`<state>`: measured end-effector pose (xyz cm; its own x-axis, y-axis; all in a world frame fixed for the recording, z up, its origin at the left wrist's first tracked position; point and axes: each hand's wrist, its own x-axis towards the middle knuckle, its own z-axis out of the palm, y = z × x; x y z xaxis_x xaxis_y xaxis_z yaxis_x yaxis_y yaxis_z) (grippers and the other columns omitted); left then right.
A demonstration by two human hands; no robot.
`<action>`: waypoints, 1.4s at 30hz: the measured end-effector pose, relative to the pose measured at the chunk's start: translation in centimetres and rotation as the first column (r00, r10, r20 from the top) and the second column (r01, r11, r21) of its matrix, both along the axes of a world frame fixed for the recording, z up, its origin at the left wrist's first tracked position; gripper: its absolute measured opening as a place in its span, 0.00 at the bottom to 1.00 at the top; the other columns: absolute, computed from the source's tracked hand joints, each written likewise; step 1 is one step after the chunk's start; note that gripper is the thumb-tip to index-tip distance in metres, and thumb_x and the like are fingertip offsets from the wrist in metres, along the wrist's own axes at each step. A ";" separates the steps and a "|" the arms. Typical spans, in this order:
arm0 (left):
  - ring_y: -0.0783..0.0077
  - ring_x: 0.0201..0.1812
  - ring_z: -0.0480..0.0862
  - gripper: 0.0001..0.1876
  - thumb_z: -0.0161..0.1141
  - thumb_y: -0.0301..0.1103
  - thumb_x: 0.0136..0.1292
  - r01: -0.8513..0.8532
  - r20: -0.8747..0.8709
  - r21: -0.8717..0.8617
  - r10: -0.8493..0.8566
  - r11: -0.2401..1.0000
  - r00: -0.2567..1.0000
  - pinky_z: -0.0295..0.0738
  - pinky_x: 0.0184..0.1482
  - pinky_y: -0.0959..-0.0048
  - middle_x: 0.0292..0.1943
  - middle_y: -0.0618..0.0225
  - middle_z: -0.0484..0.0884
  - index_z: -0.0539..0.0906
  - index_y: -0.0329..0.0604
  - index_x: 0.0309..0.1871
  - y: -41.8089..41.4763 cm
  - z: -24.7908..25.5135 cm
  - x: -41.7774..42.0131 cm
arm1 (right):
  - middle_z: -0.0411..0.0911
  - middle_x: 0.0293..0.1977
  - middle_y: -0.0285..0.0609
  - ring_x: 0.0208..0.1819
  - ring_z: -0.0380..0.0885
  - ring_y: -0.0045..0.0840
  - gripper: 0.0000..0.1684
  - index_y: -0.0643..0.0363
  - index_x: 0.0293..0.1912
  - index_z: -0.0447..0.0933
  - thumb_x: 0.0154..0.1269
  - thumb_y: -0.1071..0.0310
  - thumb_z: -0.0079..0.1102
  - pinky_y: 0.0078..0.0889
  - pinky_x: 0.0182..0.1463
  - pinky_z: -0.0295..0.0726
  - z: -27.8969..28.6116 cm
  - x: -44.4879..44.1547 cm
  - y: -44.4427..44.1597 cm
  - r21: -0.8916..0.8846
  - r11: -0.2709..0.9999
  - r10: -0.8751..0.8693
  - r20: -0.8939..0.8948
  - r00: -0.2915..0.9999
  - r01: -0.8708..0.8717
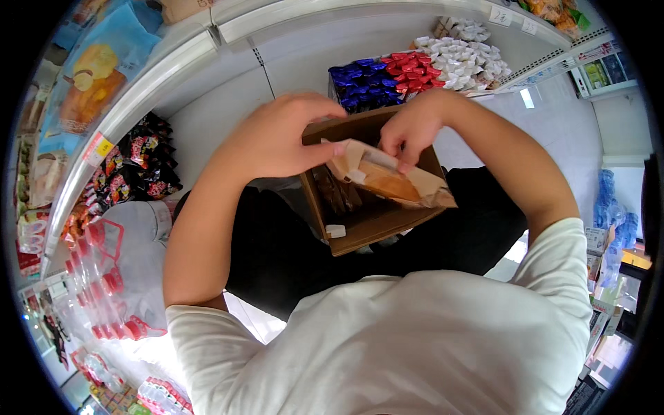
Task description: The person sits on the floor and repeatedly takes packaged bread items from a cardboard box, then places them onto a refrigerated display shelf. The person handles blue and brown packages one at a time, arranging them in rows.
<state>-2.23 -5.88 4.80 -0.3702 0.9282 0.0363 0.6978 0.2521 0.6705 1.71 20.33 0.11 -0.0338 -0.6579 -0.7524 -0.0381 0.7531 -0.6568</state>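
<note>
A paper food packet with a clear window (389, 179), something orange-brown showing through it, is tilted over an open cardboard box (363, 241) between my knees. The thumb of my left hand (295, 137) touches the packet's upper left end; its fingers reach over the box's far left rim. My right hand (412, 129) is bent over the packet's upper edge, fingertips against it. Lower in the box lie brown items in clear wrap (334, 192) and a small white piece (336, 231). The packet hides part of the box's inside.
Beyond the box stand blue packets (360, 83), red packets (412, 70) and white packets (461, 59). A curved shelf edge (140, 93) runs along the left, above black snack packets (148, 155). Bottles with red caps (111, 280) stand at lower left.
</note>
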 end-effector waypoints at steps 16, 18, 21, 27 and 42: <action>0.75 0.47 0.86 0.17 0.62 0.39 0.75 -0.464 0.918 0.172 0.030 0.869 0.396 0.81 0.51 0.73 0.47 0.64 0.88 0.83 0.33 0.55 2.3 -2.0 0.3 | 0.86 0.45 0.49 0.41 0.86 0.26 0.30 0.72 0.59 0.76 0.63 0.61 0.65 0.29 0.47 0.85 2.0 4.4 5.8 -0.306 0.247 -0.730 0.566 0.384 0.920; 0.76 0.42 0.87 0.16 0.62 0.38 0.75 -0.493 0.858 0.181 0.108 0.851 0.502 0.81 0.46 0.75 0.42 0.65 0.88 0.84 0.32 0.52 2.6 -1.9 0.2 | 0.85 0.44 0.48 0.40 0.86 0.26 0.34 0.68 0.61 0.74 0.65 0.53 0.65 0.30 0.45 0.85 2.3 4.2 5.5 -0.315 0.298 -0.739 0.521 0.427 0.901; 0.81 0.34 0.83 0.13 0.65 0.36 0.73 -0.546 0.721 0.164 0.278 0.821 0.635 0.79 0.37 0.77 0.34 0.69 0.88 0.87 0.32 0.43 3.3 -1.2 0.7 | 0.84 0.47 0.45 0.43 0.85 0.23 0.39 0.62 0.65 0.69 0.67 0.42 0.63 0.28 0.48 0.84 2.8 4.5 4.7 -0.428 0.294 -0.794 0.389 0.467 0.855; 0.86 0.26 0.73 0.10 0.73 0.31 0.64 -0.456 0.187 0.181 0.424 0.871 0.886 0.69 0.27 0.78 0.23 0.72 0.84 0.87 0.33 0.29 4.9 -0.2 3.4 | 0.81 0.45 0.37 0.45 0.80 0.16 0.20 0.58 0.50 0.74 0.67 0.60 0.73 0.21 0.48 0.79 1.3 5.4 0.4 -0.799 0.278 -0.937 -0.102 0.334 0.534; 0.79 0.38 0.85 0.07 0.71 0.25 0.65 -0.684 0.726 0.392 0.250 0.615 0.641 0.80 0.44 0.78 0.37 0.68 0.88 0.86 0.32 0.43 7.1 0.4 3.7 | 0.83 0.30 0.37 0.35 0.78 0.13 0.12 0.66 0.38 0.81 0.68 0.65 0.70 0.25 0.39 0.78 2.4 5.7 0.3 -0.901 0.044 -0.998 -0.057 -0.017 0.431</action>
